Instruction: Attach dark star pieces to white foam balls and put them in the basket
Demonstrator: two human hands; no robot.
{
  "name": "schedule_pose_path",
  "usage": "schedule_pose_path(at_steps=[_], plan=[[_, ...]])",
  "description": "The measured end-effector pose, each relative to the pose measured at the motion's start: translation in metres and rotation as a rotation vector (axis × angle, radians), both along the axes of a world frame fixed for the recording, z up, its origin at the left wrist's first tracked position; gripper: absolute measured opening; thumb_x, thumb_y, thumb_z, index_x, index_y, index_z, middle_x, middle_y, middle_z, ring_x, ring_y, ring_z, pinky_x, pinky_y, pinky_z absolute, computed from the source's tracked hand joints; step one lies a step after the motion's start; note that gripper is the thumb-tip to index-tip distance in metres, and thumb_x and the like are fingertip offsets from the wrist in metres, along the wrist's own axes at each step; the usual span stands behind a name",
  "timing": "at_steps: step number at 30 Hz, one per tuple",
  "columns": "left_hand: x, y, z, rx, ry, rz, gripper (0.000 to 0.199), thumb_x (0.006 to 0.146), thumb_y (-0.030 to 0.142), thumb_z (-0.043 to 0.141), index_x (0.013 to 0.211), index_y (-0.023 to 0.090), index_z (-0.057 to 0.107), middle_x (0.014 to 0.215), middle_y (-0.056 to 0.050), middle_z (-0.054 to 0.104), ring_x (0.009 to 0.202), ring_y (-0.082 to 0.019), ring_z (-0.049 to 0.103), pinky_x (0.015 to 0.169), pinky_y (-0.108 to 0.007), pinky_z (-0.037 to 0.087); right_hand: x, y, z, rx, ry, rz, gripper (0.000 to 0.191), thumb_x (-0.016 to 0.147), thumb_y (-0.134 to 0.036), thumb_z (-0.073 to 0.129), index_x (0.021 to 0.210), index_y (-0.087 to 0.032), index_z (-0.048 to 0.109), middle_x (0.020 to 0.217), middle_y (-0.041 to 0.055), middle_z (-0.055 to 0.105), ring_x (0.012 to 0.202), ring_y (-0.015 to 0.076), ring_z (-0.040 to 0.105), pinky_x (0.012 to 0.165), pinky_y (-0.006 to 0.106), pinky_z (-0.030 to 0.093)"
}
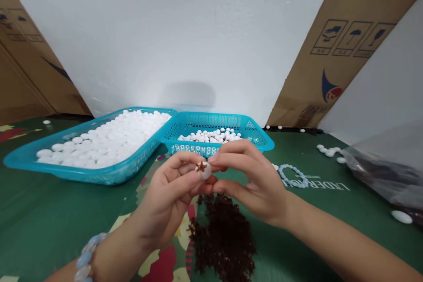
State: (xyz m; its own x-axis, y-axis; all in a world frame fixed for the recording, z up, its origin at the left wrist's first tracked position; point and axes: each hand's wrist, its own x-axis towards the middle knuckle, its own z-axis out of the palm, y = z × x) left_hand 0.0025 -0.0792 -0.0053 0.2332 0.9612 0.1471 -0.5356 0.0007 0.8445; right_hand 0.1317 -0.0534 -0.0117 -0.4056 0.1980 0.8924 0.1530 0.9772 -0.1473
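A small white ball [206,172] with a brown star-shaped piece [201,166] on its face is held up at the middle of the head view. My left hand [175,185] pinches the ball between thumb and fingers from the left. From the right, my right hand [251,178] closes its fingertips on the ball's other side; its exact contact is partly hidden. Below both hands lies a loose pile of small dark brown pieces [224,238].
A teal basket [109,178] full of white balls stands at the left. Another teal basket [253,134], partly filled, sits behind my hands. A beaded bracelet [299,183], stray white balls [401,217] and a clear plastic bag [386,172] lie at the right.
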Motion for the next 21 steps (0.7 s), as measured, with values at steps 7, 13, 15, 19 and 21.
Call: schedule_pose_path(at_steps=[7, 13, 15, 19, 21], plan=[[-0.003, 0.001, -0.009, -0.032, 0.006, -0.015, 0.013, 0.054, 0.027, 0.060, 0.052, 0.015, 0.053, 0.049, 0.002, 0.058, 0.043, -0.006, 0.050, 0.041, -0.012, 0.041, -0.001, -0.003, 0.003, -0.102, -0.066, -0.009, 0.014, 0.070, -0.023, 0.047, 0.081, -0.016, 0.044, 0.074, 0.0008, 0.049, 0.069, 0.0076, 0.046, 0.063, 0.018, 0.040], [0.001, -0.003, -0.009, 0.008, 0.081, -0.031, 0.019, 0.054, 0.029, 0.058, 0.048, 0.014, 0.049, 0.044, 0.002, 0.055, 0.039, -0.007, 0.047, 0.039, -0.016, 0.039, -0.003, -0.005, 0.001, -0.345, -0.045, 0.084, 0.019, 0.066, -0.026, 0.050, 0.081, -0.017, 0.041, 0.075, 0.0001, 0.048, 0.069, 0.0078, 0.045, 0.052, 0.017, 0.040], [0.003, -0.003, -0.008, 0.015, 0.090, -0.047, 0.017, 0.056, 0.029, 0.056, 0.050, 0.014, 0.049, 0.043, 0.002, 0.052, 0.039, -0.008, 0.046, 0.039, -0.017, 0.039, -0.003, -0.005, 0.002, -0.329, -0.047, 0.074, 0.018, 0.064, -0.023, 0.052, 0.079, -0.016, 0.043, 0.073, 0.0000, 0.049, 0.069, 0.0074, 0.045, 0.054, 0.017, 0.040], [0.003, -0.001, -0.010, 0.014, 0.080, -0.020, 0.014, 0.057, 0.027, 0.055, 0.052, 0.014, 0.052, 0.045, 0.003, 0.050, 0.042, -0.007, 0.045, 0.041, -0.017, 0.038, -0.003, -0.005, 0.002, -0.280, -0.026, 0.024, 0.010, 0.065, -0.017, 0.052, 0.073, -0.014, 0.048, 0.069, -0.0004, 0.051, 0.066, 0.0059, 0.045, 0.060, 0.016, 0.039], [0.003, 0.000, -0.011, 0.008, 0.077, 0.000, 0.015, 0.057, 0.027, 0.055, 0.051, 0.014, 0.052, 0.045, 0.003, 0.050, 0.043, -0.006, 0.045, 0.042, -0.016, 0.038, -0.004, -0.005, 0.002, -0.288, 0.000, 0.002, 0.007, 0.065, -0.016, 0.051, 0.071, -0.013, 0.049, 0.067, -0.0002, 0.052, 0.064, 0.0052, 0.045, 0.058, 0.015, 0.038]])
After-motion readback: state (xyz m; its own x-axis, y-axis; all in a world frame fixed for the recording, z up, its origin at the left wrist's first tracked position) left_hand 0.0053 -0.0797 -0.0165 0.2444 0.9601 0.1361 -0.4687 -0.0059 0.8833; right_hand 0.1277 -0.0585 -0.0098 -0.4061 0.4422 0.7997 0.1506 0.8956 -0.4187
